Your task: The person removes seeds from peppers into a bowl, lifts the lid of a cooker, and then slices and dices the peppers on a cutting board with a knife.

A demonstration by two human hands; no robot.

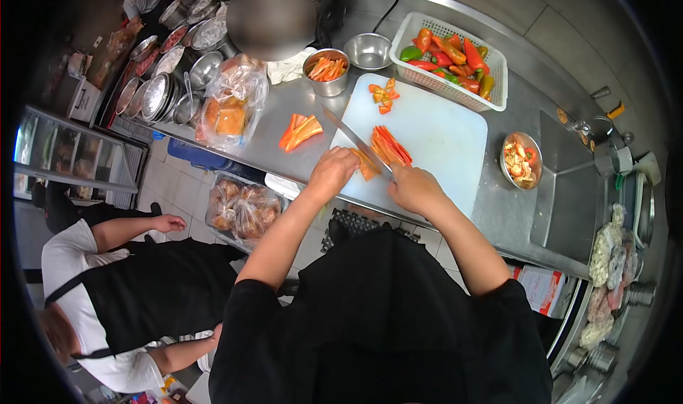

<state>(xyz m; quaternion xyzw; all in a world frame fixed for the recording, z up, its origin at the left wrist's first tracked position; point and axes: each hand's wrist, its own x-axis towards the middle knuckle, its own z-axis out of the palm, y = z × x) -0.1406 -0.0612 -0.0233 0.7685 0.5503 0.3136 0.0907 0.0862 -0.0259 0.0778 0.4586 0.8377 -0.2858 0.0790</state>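
Orange pepper strips (368, 165) lie at the near left edge of a white cutting board (448, 140), under the blade of a long kitchen knife (350, 135). The person's right hand (414, 189) is closed around the knife's handle, and the blade slants toward the far left. The left hand (334, 170), apart from the right, curls its fingertips against the orange strips; whether it grips them or only steadies them cannot be told. Just beyond the blade is a bundle of red pepper strips (390, 146), and farther off, a small heap of cut orange pieces (384, 96). Left of the board, more orange strips rest directly on the steel counter (276, 119). At the far left corner of the board stand a metal container (329, 88) of orange strips and a metal bowl (370, 50). A white plastic basket (499, 91) of whole red, orange and green peppers sits along the far side. To the right, a bowl of trimmings (521, 160) stands beside a sink (575, 190). At near left is another person (153, 290) in a black apron.
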